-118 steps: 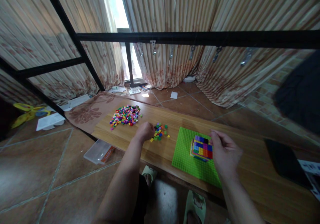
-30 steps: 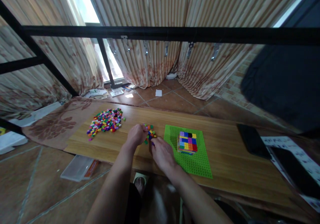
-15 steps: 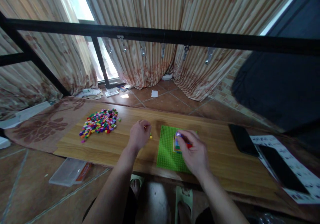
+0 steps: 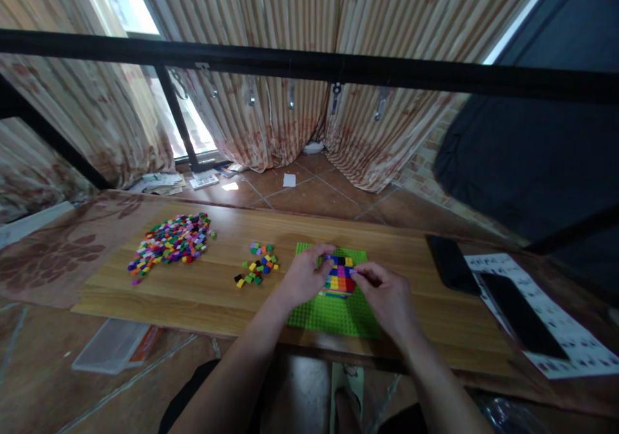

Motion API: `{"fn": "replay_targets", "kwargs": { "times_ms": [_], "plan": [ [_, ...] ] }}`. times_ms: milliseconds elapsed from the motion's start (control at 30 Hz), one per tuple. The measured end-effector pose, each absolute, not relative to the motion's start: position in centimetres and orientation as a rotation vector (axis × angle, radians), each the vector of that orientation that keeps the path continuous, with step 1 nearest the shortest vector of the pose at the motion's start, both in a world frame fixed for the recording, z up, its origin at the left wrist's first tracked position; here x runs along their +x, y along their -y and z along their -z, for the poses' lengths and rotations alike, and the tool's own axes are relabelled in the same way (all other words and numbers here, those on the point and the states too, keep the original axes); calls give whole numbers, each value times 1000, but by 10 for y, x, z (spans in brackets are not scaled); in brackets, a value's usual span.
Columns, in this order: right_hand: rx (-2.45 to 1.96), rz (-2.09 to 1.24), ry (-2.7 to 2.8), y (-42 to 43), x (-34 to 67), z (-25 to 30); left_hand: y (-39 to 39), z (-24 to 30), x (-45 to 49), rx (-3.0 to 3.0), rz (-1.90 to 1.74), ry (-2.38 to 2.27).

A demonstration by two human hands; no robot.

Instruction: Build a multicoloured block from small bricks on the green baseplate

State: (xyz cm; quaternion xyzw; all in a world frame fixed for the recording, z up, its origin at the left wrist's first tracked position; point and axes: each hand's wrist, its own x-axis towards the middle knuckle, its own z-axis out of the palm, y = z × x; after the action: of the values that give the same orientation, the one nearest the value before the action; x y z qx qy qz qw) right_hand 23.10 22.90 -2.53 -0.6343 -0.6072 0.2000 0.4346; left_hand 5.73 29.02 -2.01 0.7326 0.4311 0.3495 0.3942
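Observation:
A low block of colourful toy bricks (image 4: 341,282) stands on the green baseplate (image 4: 319,318) on the wooden table. My left hand (image 4: 304,278) reaches over the plate to the block's left side, thumb and index finger closed near its upper left corner; what they grip is too small to make out. From the right, my right hand (image 4: 389,295) pinches a small purple brick (image 4: 353,271) at the block's right edge. Whether that brick touches the block, I cannot tell. Left of the baseplate lies a small group of loose bricks (image 4: 261,266).
A larger heap of loose bricks (image 4: 176,240) lies on the table's left part. At the right are a black case (image 4: 447,263), a dark phone-like slab (image 4: 522,315) and a printed sheet (image 4: 575,331). A black metal bar (image 4: 271,60) crosses beyond the table, before curtains.
My left hand has moved right, from beside the baseplate onto the brick block, uncovering the small group of bricks. My right hand has shifted to the block's right edge. The view has shifted slightly.

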Motion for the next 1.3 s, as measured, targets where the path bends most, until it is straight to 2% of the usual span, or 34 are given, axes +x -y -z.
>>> {"fn": "replay_targets", "kwargs": {
  "times_ms": [633, 1300],
  "plan": [
    [-1562, -451, 1458, -242, 227, 33, -304, 32, 80, 1757, -879, -976],
    [-1532, -818, 1022, -249, 231, 38, -300, 29, 81, 1775, -903, -1007]
  ]
}}
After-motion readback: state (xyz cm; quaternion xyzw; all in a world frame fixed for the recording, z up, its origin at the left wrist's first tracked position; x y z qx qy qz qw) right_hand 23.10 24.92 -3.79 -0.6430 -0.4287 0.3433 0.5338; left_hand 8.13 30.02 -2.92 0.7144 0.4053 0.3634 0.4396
